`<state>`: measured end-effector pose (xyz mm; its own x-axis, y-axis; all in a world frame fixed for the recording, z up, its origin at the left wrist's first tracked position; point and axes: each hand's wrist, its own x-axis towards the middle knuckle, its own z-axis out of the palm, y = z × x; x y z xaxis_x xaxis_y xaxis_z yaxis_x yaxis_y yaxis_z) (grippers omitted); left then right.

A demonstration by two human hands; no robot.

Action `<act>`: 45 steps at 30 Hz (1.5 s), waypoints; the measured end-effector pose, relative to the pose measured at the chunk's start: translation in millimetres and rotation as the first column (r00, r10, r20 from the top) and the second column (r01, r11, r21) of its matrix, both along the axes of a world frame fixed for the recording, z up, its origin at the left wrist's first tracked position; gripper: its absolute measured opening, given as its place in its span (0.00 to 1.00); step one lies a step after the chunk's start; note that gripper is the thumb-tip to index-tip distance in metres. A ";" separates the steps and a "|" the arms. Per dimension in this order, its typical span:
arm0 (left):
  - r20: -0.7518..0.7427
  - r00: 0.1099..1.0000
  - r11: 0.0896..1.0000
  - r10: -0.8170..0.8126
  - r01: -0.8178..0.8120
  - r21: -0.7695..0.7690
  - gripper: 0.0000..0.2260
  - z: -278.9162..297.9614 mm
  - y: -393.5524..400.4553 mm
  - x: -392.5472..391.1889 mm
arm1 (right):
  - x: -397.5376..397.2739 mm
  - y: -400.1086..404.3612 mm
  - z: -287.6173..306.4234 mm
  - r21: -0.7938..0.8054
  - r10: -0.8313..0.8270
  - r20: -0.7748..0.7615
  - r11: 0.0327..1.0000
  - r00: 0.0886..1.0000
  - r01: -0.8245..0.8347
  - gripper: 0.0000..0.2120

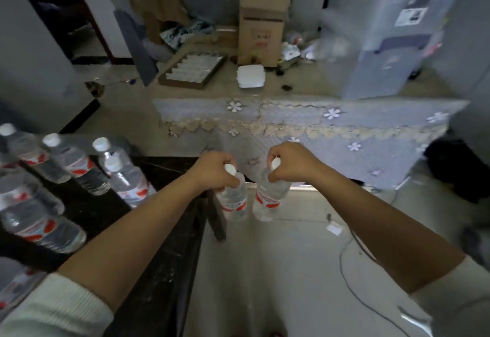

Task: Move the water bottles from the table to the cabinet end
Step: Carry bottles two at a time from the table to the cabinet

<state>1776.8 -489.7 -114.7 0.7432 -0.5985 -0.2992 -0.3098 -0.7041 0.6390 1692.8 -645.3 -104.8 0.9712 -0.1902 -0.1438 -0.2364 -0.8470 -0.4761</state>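
My left hand (212, 171) grips the neck of a clear water bottle (234, 201) with a white cap and a red-and-white label. My right hand (293, 161) holds a second such bottle (269, 198) by its neck. Both bottles hang upright, side by side, over the pale floor just past the corner of a dark table (148, 204). Several more water bottles (77, 165) stand on that dark table at the left. A low surface covered with a grey flowered cloth (331, 129) lies straight ahead.
Beyond the cloth, a cardboard box (261, 23), a white container (250, 76) and a tray (193, 70) sit on a beige surface. A grey appliance (392, 39) stands at the right. A thin cable (344, 251) runs across the floor.
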 end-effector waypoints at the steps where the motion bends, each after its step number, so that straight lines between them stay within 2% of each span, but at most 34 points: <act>1: 0.007 0.999 0.999 -0.051 0.051 -0.008 0.14 1.3 -20.0 -6.5 | -15.2 -14.0 2.7 -0.018 -0.033 0.005 0.999 0.999 0.034 0.14; 5: 0.044 0.967 0.968 -0.250 0.251 -0.023 0.15 9.2 -98.6 -33.1 | -69.4 -62.3 9.5 -0.086 -0.200 0.022 0.976 0.979 0.201 0.14; 8: 0.068 0.893 0.895 -0.445 0.445 0.006 0.14 11.8 -156.5 -55.5 | -108.2 -94.7 9.5 -0.099 -0.339 0.027 0.935 0.940 0.340 0.13; 11: 0.060 0.752 0.753 -0.657 0.651 0.090 0.11 9.0 -209.6 -88.0 | -151.6 -119.1 2.8 -0.101 -0.494 -0.020 0.866 0.869 0.490 0.12; 14: 0.058 0.595 0.596 -0.802 0.790 0.141 0.07 2.1 -249.4 -124.4 | -194.6 -128.5 -6.0 -0.130 -0.641 -0.068 0.766 0.765 0.630 0.13; 16: 0.056 0.482 0.485 -0.874 0.864 0.136 0.07 -3.1 -271.2 -152.5 | -224.4 -128.3 -10.5 -0.154 -0.741 -0.099 0.671 0.664 0.725 0.13; 19: 0.059 0.258 0.264 -0.964 0.958 0.115 0.08 -9.3 -295.9 -206.0 | -272.9 -118.4 -17.7 -0.160 -0.878 -0.133 0.478 0.461 0.864 0.13; 22: 0.063 0.086 0.093 -0.994 0.989 0.118 0.08 -13.8 -308.1 -261.7 | -315.6 -99.3 -25.9 -0.147 -0.964 -0.132 0.249 0.231 0.957 0.12; 26: 0.070 -0.119 -0.110 -0.990 0.987 0.119 0.10 -16.1 -305.1 -342.1 | -374.3 -59.7 -27.1 -0.142 -0.991 -0.119 -0.042 -0.059 0.989 0.12; 31: 0.061 -0.341 -0.337 -0.938 0.939 0.066 0.13 -15.9 -269.3 -447.9 | -456.6 10.8 -18.6 -0.134 -0.955 -0.077 -0.276 -0.287 0.952 0.12; 35: 0.035 -0.458 -0.457 -0.888 0.889 0.033 0.12 -17.0 -230.4 -534.3 | -529.3 66.4 -9.2 -0.077 -0.862 -0.083 -0.494 -0.499 0.866 0.11; 41: 0.038 -0.601 -0.600 -0.799 0.799 0.036 0.11 -12.2 -166.9 -661.6 | -639.9 136.1 -1.0 -0.008 -0.786 -0.102 -0.612 -0.609 0.791 0.11; 45: 0.068 -0.631 -0.632 -0.772 0.775 0.014 0.11 -4.4 -134.0 -737.6 | -710.3 175.8 5.3 -0.007 -0.735 -0.063 -0.676 -0.675 0.737 0.10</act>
